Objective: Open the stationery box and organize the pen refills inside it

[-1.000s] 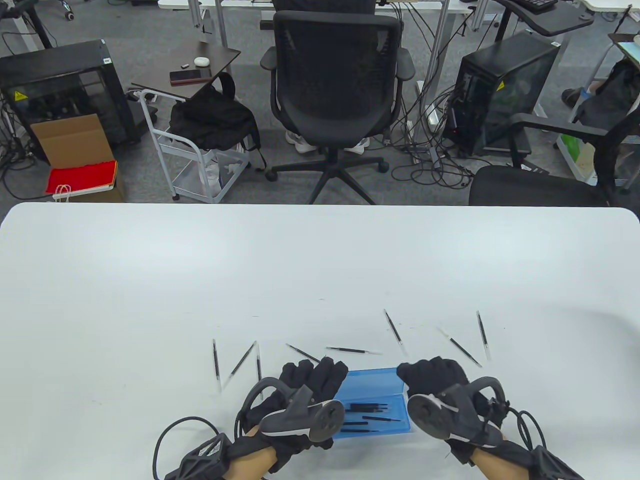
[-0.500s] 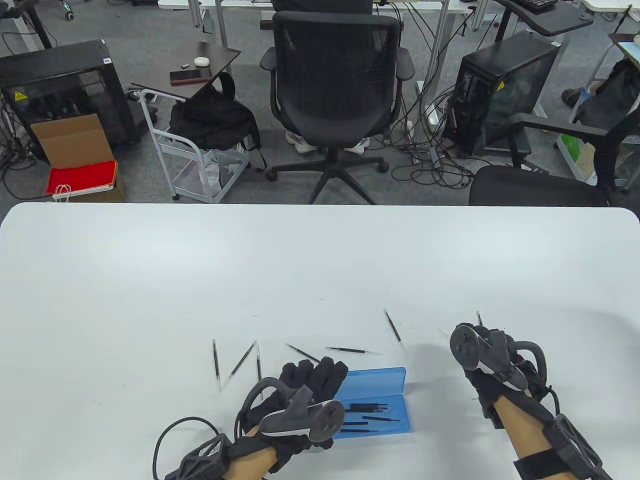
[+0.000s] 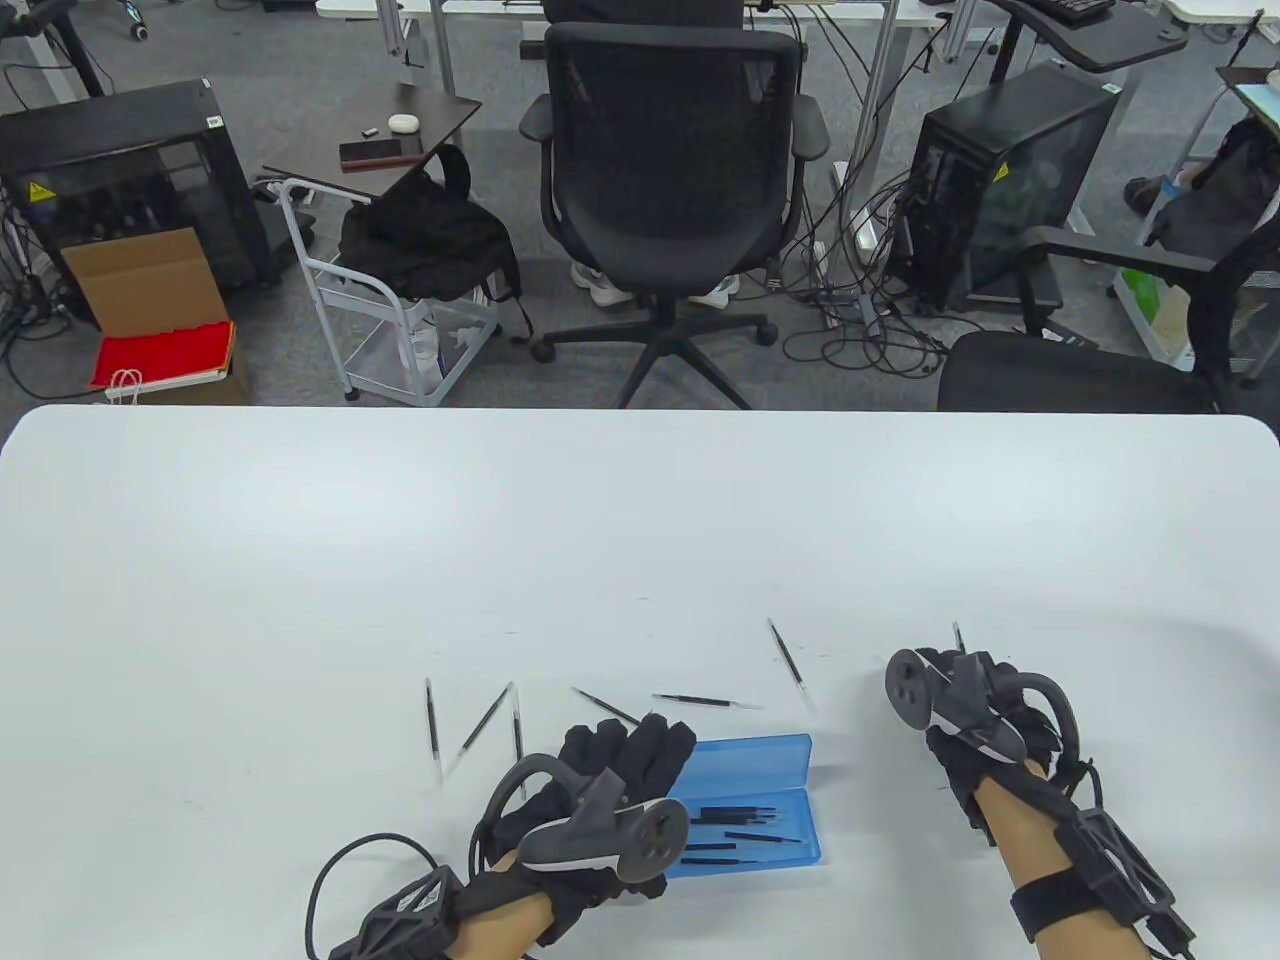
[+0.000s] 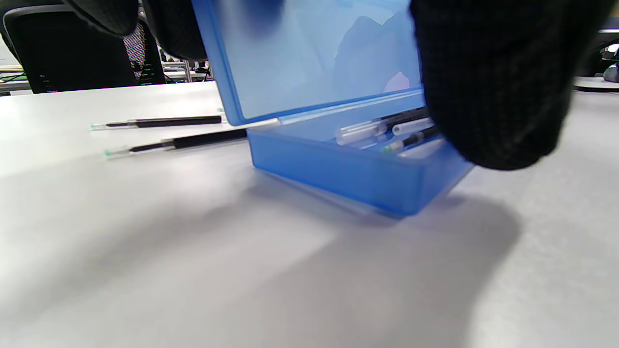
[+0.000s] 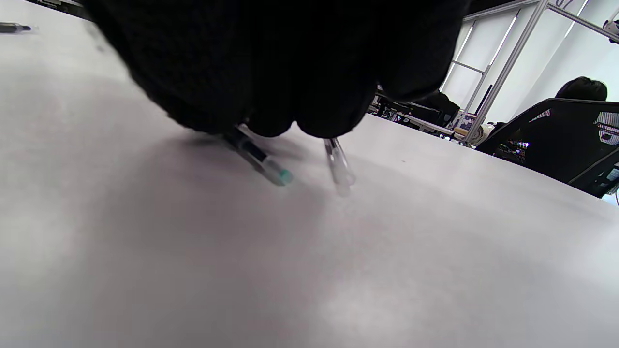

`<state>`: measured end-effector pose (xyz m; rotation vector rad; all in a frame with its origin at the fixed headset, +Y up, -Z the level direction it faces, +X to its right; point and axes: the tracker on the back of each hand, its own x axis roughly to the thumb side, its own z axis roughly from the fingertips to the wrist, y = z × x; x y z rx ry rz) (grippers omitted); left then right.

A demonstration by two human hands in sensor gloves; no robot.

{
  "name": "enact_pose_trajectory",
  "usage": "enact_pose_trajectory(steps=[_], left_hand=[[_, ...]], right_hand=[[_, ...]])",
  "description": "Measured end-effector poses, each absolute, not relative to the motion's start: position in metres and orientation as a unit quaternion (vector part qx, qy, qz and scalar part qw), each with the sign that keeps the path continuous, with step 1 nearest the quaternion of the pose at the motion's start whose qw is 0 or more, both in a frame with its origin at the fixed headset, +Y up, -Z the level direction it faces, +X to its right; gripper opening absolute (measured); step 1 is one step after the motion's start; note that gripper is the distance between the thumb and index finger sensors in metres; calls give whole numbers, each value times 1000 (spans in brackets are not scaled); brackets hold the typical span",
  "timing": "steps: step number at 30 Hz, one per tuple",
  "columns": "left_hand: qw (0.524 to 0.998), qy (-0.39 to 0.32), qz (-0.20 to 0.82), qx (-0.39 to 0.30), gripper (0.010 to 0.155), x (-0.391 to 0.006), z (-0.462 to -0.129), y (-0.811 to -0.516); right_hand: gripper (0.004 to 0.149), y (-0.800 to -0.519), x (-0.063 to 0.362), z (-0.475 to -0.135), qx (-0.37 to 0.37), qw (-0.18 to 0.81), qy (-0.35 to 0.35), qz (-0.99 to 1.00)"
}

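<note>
While my left hand (image 3: pixel 600 790) props the lid up, the blue stationery box (image 3: pixel 755 810) sits open at the near middle of the white table (image 3: pixel 600 520), with several black pen refills lying lengthwise in its tray (image 3: pixel 745 835). From above I can't quite see the grip; the left wrist view shows gloved fingers (image 4: pixel 488 82) curled over the raised translucent lid (image 4: pixel 314 53), and clear and green-tipped refill ends (image 4: pixel 367 131) resting in the base. Two loose refills (image 4: pixel 169 143) lie on the table just left of the box there.

To the right of the box, my right hand (image 3: pixel 985 715) is down on the table. The table view hides what it holds behind the tracker. The right wrist view fills that in: the fingers (image 5: pixel 271 67) are bunched tight around two refills (image 5: pixel 263 162), whose ends poke out beneath, one green-capped, one clear, close to the tabletop.

More refills (image 3: pixel 705 701) lie scattered beyond the box.
</note>
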<state>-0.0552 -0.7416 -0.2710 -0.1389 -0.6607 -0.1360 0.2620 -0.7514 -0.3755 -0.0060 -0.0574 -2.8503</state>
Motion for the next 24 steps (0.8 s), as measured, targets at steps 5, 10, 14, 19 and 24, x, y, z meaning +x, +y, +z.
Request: enact_pose_trajectory(steps=[5, 10, 14, 19, 24], left_hand=[[941, -324, -67, -68, 126, -55, -271, -742], [941, -324, -67, -68, 126, -55, -271, -742], [941, -324, -65, -70, 126, -55, -271, -742], [941, -323, -65, -69, 126, -55, -272, -742], [941, -323, -65, -69, 126, -55, -272, -742]], right_hand=[[53, -755, 259, -376, -2, 166, -13, -986], [50, -755, 258, -376, -4, 170, -16, -985], [50, -755, 256, -376, -4, 174, -18, -985], [50, -754, 255, -376, 0, 172, -21, -985], [51, -755, 255, -378, 5, 164, -23, -986]])
